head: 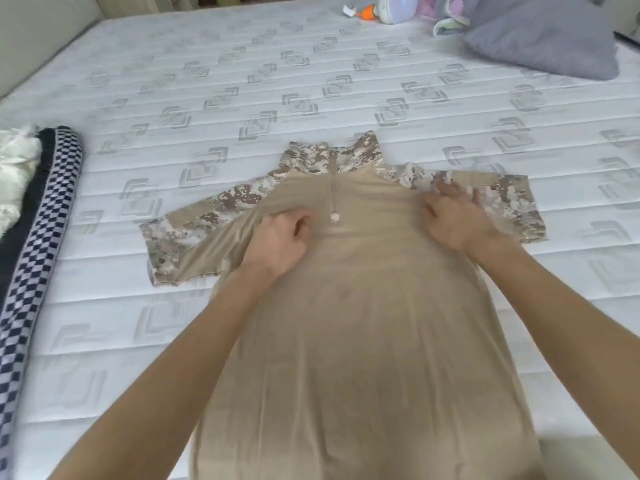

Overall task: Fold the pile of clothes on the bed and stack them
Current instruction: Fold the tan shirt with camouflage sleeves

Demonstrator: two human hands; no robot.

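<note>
A tan shirt (363, 323) with camouflage sleeves and collar lies flat and face up on the white mattress (207, 81), collar away from me, both short sleeves spread out. My left hand (280, 242) rests on the chest left of the zipper, its fingers curled and pinching a small ridge of the tan fabric. My right hand (457, 216) lies flat on the right shoulder by the sleeve seam, fingers straight and spread, blurred by motion.
A dark blue and white checked cloth (38, 244) lies bunched along the left edge, with a white garment (15, 168) beside it. A grey pillow (543, 39), pastel soft items (446, 15) and a small toy (367, 10) sit at the far right corner.
</note>
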